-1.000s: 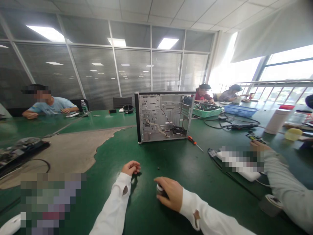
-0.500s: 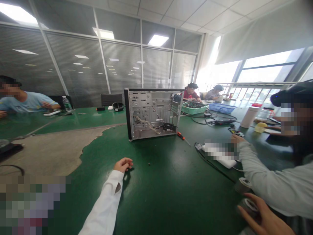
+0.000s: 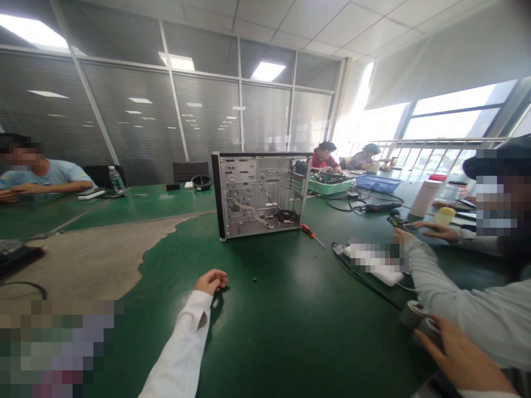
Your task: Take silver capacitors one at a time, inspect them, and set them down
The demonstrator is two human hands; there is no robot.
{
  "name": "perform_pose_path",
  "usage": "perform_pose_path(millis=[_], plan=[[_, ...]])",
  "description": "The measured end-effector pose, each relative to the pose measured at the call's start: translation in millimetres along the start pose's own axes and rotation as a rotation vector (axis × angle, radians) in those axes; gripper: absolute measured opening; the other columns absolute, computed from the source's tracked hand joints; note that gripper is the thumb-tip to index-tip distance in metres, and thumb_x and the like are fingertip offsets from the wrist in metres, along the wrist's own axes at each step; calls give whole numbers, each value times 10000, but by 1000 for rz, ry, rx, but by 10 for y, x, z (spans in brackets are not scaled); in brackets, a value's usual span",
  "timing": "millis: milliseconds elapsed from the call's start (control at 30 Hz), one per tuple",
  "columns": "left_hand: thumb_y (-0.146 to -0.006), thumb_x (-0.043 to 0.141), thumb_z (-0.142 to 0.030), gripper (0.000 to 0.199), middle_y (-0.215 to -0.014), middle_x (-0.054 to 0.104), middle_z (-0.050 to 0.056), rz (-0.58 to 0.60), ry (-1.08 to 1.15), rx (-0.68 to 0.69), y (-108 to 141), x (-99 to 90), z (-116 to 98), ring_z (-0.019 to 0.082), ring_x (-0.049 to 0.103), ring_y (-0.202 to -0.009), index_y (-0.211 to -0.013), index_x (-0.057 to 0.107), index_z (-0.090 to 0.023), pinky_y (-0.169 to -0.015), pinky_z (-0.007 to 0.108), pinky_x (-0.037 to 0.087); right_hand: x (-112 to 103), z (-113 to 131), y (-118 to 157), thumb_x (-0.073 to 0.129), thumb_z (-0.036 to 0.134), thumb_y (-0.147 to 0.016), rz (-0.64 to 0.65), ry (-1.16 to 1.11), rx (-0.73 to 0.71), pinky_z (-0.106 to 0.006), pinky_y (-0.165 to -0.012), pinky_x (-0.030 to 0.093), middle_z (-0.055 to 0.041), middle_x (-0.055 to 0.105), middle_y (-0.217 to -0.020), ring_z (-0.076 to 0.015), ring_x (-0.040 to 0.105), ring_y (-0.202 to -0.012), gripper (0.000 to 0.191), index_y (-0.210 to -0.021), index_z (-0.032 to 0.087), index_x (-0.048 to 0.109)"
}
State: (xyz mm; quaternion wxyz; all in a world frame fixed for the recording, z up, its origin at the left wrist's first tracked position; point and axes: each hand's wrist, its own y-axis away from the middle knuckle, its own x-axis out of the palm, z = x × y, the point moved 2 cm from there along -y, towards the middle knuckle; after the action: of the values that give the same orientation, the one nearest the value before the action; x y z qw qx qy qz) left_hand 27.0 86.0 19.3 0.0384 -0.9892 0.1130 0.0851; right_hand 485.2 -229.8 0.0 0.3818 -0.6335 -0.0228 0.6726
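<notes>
On a green desk (image 3: 290, 331), a stripped PC case (image 3: 261, 193) stands ahead. At lower right, the right hand (image 3: 464, 359) spreads over two grey rolls (image 3: 421, 323), grip unclear; the loosely curled, empty left hand (image 3: 211, 282) lies nearer a small dark part (image 3: 254, 279).

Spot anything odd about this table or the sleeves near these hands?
The glossy green covering on the table has worn away at the left, baring a ragged beige patch. The white sleeve on the left hand also has a small torn hole.
</notes>
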Motion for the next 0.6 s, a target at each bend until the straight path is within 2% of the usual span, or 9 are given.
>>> perform_pose_path(millis=[133, 300, 367, 400, 500, 533, 600], plan=[[-466, 426, -157, 264, -562, 618, 8, -7, -3, 0, 5, 3, -6, 120, 534, -468, -689, 567, -136, -437, 208, 358, 156, -6, -118, 319, 450, -684, 113, -5, -48, -397, -771, 400, -193, 523, -974, -292, 524, -885, 521, -1034, 71, 392], [-468, 421, -158, 260, -555, 614, 4, -8, -9, 3, 2, 7, -3, 119, 531, -460, -685, 563, -137, -432, 208, 353, 240, -25, -306, 323, 438, -704, 200, -31, -59, -342, -656, 446, -129, 554, -903, -243, 567, -786, 488, -1079, 132, 389], [-469, 419, -156, 261, -554, 611, 2, -10, -10, 3, 2, 7, -4, 116, 529, -459, -687, 561, -138, -433, 206, 353, 188, 24, -337, 350, 447, -693, 171, -3, -87, -342, -608, 450, -116, 555, -841, -245, 572, -732, 498, -1077, 136, 407], [-469, 419, -155, 261, -554, 610, 1, -11, -11, 2, 3, 7, -5, 115, 529, -459, -688, 561, -139, -433, 207, 353, 131, 82, -334, 365, 452, -683, 99, 36, -87, -355, -606, 445, -132, 542, -847, -261, 563, -744, 512, -1075, 127, 418], [-469, 419, -153, 256, -547, 607, -1, -9, -10, -1, 3, 10, -6, 116, 528, -453, -683, 559, -141, -429, 208, 353, -110, 468, -234, 410, 427, -671, -210, 112, -98, -405, -691, 410, -197, 453, -1006, -320, 488, -894, 517, -1075, 105, 437], [-469, 420, -151, 254, -543, 605, -2, -7, -9, -1, 3, 12, -7, 116, 527, -451, -682, 558, -140, -426, 207, 350, -180, 672, -180, 421, 397, -677, -257, 71, -149, -406, -734, 394, -188, 424, -1059, -315, 460, -941, 493, -1081, 114, 433], [-471, 422, -146, 251, -542, 604, -2, -2, -6, 0, 2, 13, -8, 114, 525, -452, -682, 558, -138, -421, 203, 345, -258, 1156, -75, 413, 318, -711, -181, -53, -318, -405, -800, 364, -133, 429, -1089, -271, 448, -970, 409, -1090, 165, 422]])
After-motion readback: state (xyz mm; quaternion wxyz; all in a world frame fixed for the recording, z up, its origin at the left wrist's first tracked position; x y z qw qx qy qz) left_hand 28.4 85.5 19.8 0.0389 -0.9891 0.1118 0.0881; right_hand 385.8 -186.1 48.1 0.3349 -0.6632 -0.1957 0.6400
